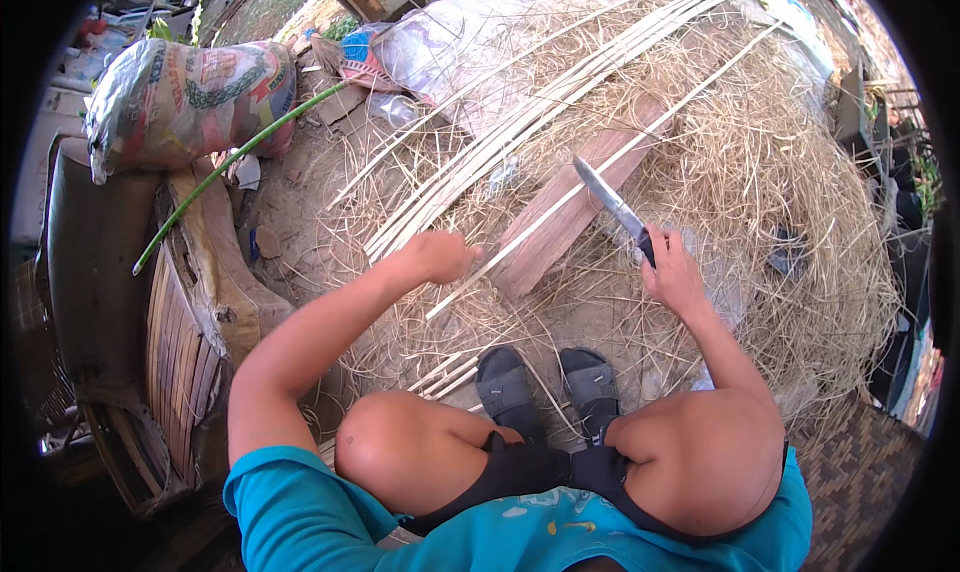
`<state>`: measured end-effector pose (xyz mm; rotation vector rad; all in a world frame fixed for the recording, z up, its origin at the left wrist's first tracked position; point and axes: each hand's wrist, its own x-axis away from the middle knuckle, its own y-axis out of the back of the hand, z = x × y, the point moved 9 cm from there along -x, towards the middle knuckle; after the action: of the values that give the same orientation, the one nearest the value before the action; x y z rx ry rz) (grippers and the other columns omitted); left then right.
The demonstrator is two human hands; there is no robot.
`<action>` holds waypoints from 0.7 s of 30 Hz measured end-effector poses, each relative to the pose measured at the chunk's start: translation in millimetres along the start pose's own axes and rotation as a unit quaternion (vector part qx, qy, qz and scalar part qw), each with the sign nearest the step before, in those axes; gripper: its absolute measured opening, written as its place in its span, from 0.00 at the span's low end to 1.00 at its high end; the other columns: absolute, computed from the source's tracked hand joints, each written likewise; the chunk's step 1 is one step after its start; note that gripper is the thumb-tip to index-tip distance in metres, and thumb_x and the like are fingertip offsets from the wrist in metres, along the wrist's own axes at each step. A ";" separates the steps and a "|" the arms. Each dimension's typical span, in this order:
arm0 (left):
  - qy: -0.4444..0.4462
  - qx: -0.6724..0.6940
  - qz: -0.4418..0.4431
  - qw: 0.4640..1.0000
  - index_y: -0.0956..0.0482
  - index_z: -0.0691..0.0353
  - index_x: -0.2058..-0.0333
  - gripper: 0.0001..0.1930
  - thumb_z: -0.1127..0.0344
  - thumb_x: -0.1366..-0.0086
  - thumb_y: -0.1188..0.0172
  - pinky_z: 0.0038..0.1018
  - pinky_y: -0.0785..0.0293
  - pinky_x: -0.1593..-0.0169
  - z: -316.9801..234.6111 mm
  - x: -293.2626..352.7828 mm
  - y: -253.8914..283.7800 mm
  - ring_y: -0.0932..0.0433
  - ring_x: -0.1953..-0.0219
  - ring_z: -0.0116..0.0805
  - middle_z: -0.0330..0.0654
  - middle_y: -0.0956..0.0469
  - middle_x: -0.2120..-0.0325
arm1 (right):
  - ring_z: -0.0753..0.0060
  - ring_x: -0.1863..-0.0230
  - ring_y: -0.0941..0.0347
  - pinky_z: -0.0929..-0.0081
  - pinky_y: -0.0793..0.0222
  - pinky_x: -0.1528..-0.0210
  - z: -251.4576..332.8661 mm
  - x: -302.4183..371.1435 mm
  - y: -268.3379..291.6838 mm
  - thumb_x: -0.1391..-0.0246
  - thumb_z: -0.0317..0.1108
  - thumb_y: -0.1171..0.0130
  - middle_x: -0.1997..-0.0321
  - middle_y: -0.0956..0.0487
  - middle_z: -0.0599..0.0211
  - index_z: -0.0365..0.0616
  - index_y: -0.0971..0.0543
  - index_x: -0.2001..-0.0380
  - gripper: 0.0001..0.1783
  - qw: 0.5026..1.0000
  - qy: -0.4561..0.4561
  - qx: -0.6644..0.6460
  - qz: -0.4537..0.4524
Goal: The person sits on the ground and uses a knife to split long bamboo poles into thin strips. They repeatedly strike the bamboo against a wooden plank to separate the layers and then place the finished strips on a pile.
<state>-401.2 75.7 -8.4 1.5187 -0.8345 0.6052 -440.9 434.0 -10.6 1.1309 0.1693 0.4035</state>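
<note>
My right hand (675,272) is wrapped round the black handle of a knife (612,200), whose blade slants up to the left. Under the blade lies a reddish-brown wooden board (545,234) on the ground. A long pale strip (585,177), like split bamboo, crosses the board diagonally. My left hand (442,257) is closed in a fist beside the strip's near end; its fingers are partly hidden, so I cannot see what they hold. Just beyond that hand, a bundle of similar pale strips (520,122) stretches away to the far right.
Thin curled shavings (790,252) pile up on the right. A stuffed woven sack (195,102) lies at the far left, with a green stalk (235,160) in front. A worn slatted wooden seat (185,332) stands on the left. My sandalled feet (510,382) are below the board.
</note>
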 end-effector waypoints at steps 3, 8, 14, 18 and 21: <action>-0.077 0.362 -0.012 0.929 0.23 0.66 0.56 0.28 0.45 0.22 0.60 0.36 0.24 0.57 4.7 2.3 -108.7 0.20 0.65 0.42 0.47 0.20 0.71 | 0.41 0.61 0.20 0.46 0.23 0.59 -15.3 -24.7 -15.9 0.33 0.44 0.49 0.54 0.24 0.42 0.44 0.37 0.35 0.28 0.994 -0.102 0.011 0.046; -0.023 0.690 0.024 0.723 0.27 0.57 0.67 0.20 0.50 0.22 0.55 0.19 0.42 0.79 5.0 6.1 -169.7 0.40 0.82 0.18 0.29 0.35 0.83 | 0.45 0.67 0.20 0.54 0.21 0.67 34.7 -2.5 -56.3 0.29 0.52 0.55 0.63 0.21 0.48 0.46 0.32 0.40 0.25 0.994 -0.041 0.019 0.098; -0.041 0.536 -0.152 0.829 0.25 0.60 0.70 0.22 0.49 0.23 0.51 0.29 0.39 0.82 51.2 42.0 -201.7 0.36 0.89 0.31 0.36 0.29 0.86 | 0.55 0.74 0.20 0.56 0.23 0.72 -79.4 -52.1 2.2 0.30 0.49 0.52 0.73 0.20 0.52 0.45 0.24 0.49 0.20 0.986 -0.162 0.028 -0.039; -0.036 0.323 -0.407 0.854 0.21 0.62 0.67 0.19 0.53 0.24 0.51 0.46 0.30 0.74 0.3 44.5 -141.6 0.25 0.81 0.58 0.55 0.22 0.80 | 0.47 0.71 0.20 0.51 0.23 0.66 39.0 -14.1 -38.3 0.32 0.50 0.49 0.71 0.20 0.48 0.48 0.26 0.46 0.21 0.999 0.014 -0.034 -0.021; 0.035 0.320 -0.383 0.866 0.22 0.62 0.68 0.19 0.54 0.24 0.52 0.55 0.30 0.69 2.4 61.7 -159.1 0.22 0.72 0.66 0.58 0.21 0.78 | 0.42 0.69 0.20 0.48 0.23 0.64 35.9 -17.7 -58.9 0.32 0.53 0.50 0.70 0.20 0.47 0.48 0.27 0.43 0.24 1.000 0.007 -0.003 0.009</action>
<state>-238.2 63.8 -57.3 2.2287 0.1095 0.3309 -431.8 375.3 -50.0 1.1237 0.1702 0.4287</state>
